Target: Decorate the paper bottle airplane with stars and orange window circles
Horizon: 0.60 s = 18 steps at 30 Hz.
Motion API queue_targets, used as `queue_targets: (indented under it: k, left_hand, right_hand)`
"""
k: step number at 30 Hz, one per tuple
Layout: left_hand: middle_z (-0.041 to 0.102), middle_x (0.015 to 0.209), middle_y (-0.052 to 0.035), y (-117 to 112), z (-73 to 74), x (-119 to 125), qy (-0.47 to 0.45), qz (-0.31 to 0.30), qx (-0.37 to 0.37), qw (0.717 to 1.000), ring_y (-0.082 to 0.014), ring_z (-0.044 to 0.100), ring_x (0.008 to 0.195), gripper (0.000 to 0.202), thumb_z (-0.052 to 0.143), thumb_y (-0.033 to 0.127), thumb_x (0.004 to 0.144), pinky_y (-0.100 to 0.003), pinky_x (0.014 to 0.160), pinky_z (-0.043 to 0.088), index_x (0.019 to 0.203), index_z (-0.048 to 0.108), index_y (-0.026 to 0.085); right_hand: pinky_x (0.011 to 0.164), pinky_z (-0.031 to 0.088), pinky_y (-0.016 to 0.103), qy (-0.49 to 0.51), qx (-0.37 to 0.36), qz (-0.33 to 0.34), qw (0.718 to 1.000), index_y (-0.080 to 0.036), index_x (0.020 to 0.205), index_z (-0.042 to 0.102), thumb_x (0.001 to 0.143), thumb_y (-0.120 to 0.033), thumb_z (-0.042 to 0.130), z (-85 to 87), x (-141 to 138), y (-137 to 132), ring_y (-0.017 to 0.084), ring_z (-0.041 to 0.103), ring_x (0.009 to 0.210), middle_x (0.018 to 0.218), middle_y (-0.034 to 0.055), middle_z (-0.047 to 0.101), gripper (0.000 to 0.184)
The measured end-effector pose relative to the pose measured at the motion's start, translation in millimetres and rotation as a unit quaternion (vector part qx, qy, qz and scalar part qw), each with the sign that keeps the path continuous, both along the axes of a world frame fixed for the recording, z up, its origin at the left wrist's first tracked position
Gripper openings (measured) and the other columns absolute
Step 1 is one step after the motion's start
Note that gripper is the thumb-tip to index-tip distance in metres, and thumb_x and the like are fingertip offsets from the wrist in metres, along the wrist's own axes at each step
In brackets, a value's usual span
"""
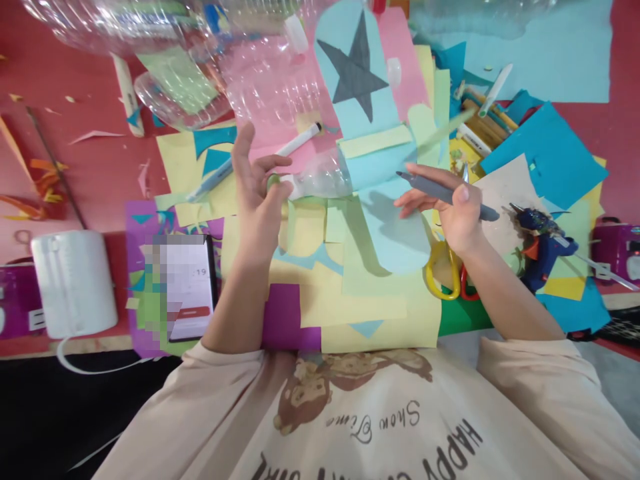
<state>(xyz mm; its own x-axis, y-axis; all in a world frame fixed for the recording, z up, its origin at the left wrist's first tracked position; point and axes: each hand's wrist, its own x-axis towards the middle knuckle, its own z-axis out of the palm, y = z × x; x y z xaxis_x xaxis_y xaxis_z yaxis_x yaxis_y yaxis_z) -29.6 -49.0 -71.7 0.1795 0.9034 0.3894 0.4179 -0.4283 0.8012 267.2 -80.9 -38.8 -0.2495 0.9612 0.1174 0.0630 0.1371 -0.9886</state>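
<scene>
Bench (85,73): red, strewn with coloured paper (375,310)
Right hand (461,213): grasping a grey marker (429,187)
Left hand (259,200): fingers half spread, thumb beside a small green object (273,181); whether gripped, cannot tell
Pale blue cutout (387,230): between and beyond the hands, dark star (357,70) at its far end, clear bottle (324,177) at its left

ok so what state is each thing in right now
dark gray marker: held in right hand, seemingly uncapped
plastic bottle: on its side, neck by left hand
phone: screen lit
glue gun: lying on its side
scissors: partly hidden, open or shut unclear
white marker: lying down
</scene>
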Motion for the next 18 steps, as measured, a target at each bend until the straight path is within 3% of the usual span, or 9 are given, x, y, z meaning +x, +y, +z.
queue_targets:
  k: [2, 4, 6, 8, 10, 13, 15, 18]
  left_hand:
    - [0.054, 0.122, 0.0026, -2, 3.8, 3, -0.028, 0.057, -0.027, 0.998, -0.0145, 0.059, 0.106, 0.057, 0.05, 0.053, 0.094, -0.037, 0.089, 0.054, 0.143, 0.022, 0.044]
    - [0.049, 0.135, 0.0025, -5, 9.5, 8, 0.018, 0.103, 0.036, 0.994, -0.0201, 0.049, 0.127, 0.054, 0.053, 0.051, 0.094, -0.045, 0.107, 0.044, 0.141, 0.03, 0.042]
    - [0.046, 0.14, 0.001, -11, 14.9, 14, 0.088, 0.151, 0.117, 0.978, -0.0237, 0.041, 0.134, 0.045, 0.05, 0.041, 0.097, -0.05, 0.111, 0.038, 0.139, 0.037, 0.039]
    - [0.051, 0.131, -0.0039, -19, 18.0, 20, 0.115, 0.186, 0.214, 0.952, -0.0264, 0.047, 0.127, 0.04, 0.051, 0.038, 0.095, -0.053, 0.104, 0.04, 0.134, 0.047, 0.036]
    - [0.056, 0.116, -0.0064, -29, 18.6, 28, 0.143, 0.167, 0.297, 0.929, -0.0252, 0.057, 0.109, 0.034, 0.051, 0.035, 0.094, -0.051, 0.095, 0.042, 0.127, 0.055, 0.037]
    - [0.061, 0.088, -0.003, -42, 17.3, 41, 0.191, 0.038, 0.306, 0.932, -0.0173, 0.061, 0.078, 0.03, 0.053, 0.022, 0.091, -0.034, 0.07, 0.048, 0.116, 0.061, 0.035]
    - [0.062, 0.08, -0.0018, -46, 16.4, 49, 0.246, -0.041, 0.24, 0.938, -0.0155, 0.059, 0.069, 0.019, 0.052, 0.024, 0.092, -0.03, 0.064, 0.047, 0.107, 0.064, 0.029]
    - [0.063, 0.079, -0.0038, -45, 15.0, 56, 0.316, -0.069, 0.13, 0.937, -0.018, 0.061, 0.072, 0.024, 0.049, 0.034, 0.095, -0.03, 0.067, 0.048, 0.109, 0.063, 0.022]
  right_hand:
    - [0.062, 0.058, 0.032, -0.017, -0.004, 0.017, 1.0, -0.025, 0.124, 0.063, 0.089, -0.068, 0.037, 3.4, -1, -3, 0.019, 0.071, 0.07, 0.091, 0.0056, 0.075, 0.061]
    - [0.058, 0.057, 0.03, -0.022, -0.015, 0.043, 0.999, -0.026, 0.123, 0.064, 0.088, -0.068, 0.039, 5.6, -1, -5, 0.019, 0.072, 0.073, 0.096, 0.0055, 0.075, 0.06]
    - [0.053, 0.055, 0.028, -0.024, -0.028, 0.072, 0.997, -0.028, 0.121, 0.067, 0.089, -0.066, 0.041, 6.9, 0, -5, 0.018, 0.072, 0.072, 0.099, 0.0051, 0.075, 0.056]
    - [0.05, 0.052, 0.028, -0.036, -0.025, 0.098, 0.994, -0.029, 0.118, 0.069, 0.09, -0.061, 0.043, 7.3, 0, -5, 0.017, 0.07, 0.066, 0.098, 0.0044, 0.076, 0.05]
    - [0.052, 0.052, 0.028, -0.052, -0.006, 0.108, 0.993, -0.029, 0.115, 0.071, 0.091, -0.055, 0.046, 6.2, 1, -4, 0.015, 0.067, 0.06, 0.097, 0.0035, 0.076, 0.043]
    - [0.065, 0.056, 0.031, -0.047, 0.013, 0.111, 0.993, -0.027, 0.116, 0.07, 0.091, -0.047, 0.05, 0.7, 2, -1, 0.016, 0.068, 0.071, 0.102, 0.0038, 0.074, 0.038]
    - [0.075, 0.057, 0.034, -0.035, 0.012, 0.111, 0.993, -0.025, 0.116, 0.069, 0.09, -0.046, 0.05, -5.0, 3, 3, 0.02, 0.068, 0.088, 0.104, 0.0051, 0.072, 0.039]
    - [0.082, 0.056, 0.038, -0.049, -0.01, 0.113, 0.992, -0.023, 0.114, 0.068, 0.089, -0.048, 0.049, -12.8, 5, 7, 0.023, 0.067, 0.095, 0.101, 0.0063, 0.072, 0.041]
